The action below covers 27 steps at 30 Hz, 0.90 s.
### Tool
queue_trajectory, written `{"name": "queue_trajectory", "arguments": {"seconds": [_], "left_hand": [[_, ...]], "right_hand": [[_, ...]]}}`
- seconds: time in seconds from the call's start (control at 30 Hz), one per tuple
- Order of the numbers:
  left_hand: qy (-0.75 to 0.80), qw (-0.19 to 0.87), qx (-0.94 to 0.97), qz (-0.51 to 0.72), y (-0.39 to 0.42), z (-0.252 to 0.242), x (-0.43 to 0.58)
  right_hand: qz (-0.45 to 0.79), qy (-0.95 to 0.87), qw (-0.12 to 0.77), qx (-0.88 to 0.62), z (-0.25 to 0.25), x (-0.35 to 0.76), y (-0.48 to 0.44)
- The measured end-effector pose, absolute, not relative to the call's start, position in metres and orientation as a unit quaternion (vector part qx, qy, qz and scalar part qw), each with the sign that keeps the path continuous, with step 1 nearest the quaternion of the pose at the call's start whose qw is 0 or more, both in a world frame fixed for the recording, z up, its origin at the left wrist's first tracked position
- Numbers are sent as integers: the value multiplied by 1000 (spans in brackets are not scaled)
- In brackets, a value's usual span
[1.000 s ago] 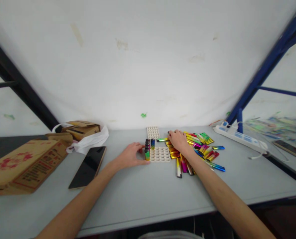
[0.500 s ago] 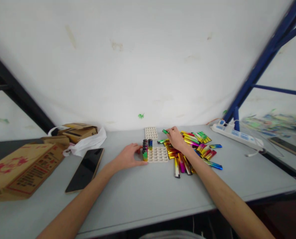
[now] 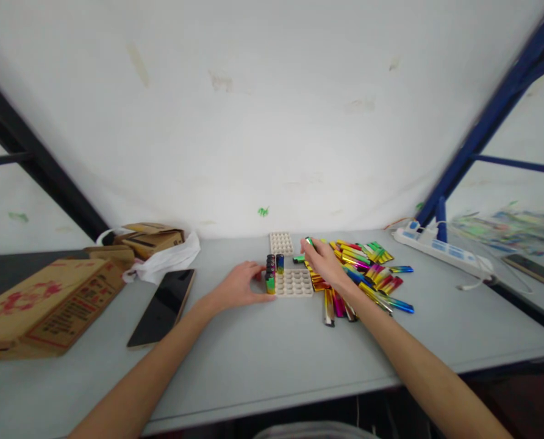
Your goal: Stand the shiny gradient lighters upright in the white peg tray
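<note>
Colourful metallic lighters (image 3: 384,283) lie in a loose pile on the right. My right hand (image 3: 322,261), just over the pile's left edge, pinches a green lighter (image 3: 309,242), now tilted up. In the middle of the table sits a white tray with round holes (image 3: 294,283). A row of lighters (image 3: 271,274) stands upright in its left column, with a blue-and-gold lighter (image 3: 280,264) upright beside them. My left hand (image 3: 242,285) grips the tray's left end, thumb at the near corner and fingers curled behind the row.
A second white holed tray (image 3: 281,243) lies by the wall. On the left are a dark phone (image 3: 164,308), a white plastic bag (image 3: 164,263) and cardboard boxes (image 3: 47,305). A white power strip (image 3: 441,250) with cables lies at the right, near a blue metal post (image 3: 486,134).
My right hand has turned the green lighter from lying flatter to more upright, lifting slightly off the pile. The view has shifted a little. My left hand keeps its place at the tray.
</note>
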State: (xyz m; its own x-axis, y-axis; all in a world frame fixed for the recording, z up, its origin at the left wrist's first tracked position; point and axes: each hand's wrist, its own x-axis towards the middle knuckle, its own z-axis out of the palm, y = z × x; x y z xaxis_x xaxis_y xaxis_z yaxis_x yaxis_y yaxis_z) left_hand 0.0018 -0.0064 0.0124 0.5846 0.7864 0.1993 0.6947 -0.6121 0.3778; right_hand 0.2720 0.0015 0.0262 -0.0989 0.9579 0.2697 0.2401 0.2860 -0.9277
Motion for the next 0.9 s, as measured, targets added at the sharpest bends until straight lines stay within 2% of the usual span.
{"name": "queue_trajectory", "arguments": {"seconds": [0.13, 0.27, 0.9], "left_hand": [[425, 133, 878, 177, -7, 13, 3], [423, 134, 879, 175, -7, 14, 3], [422, 133, 878, 181, -7, 13, 2]], "right_hand": [[248, -673, 484, -501, 31, 267, -10], [200, -672, 472, -534, 30, 265, -15], [190, -673, 472, -537, 25, 260, -18]]}}
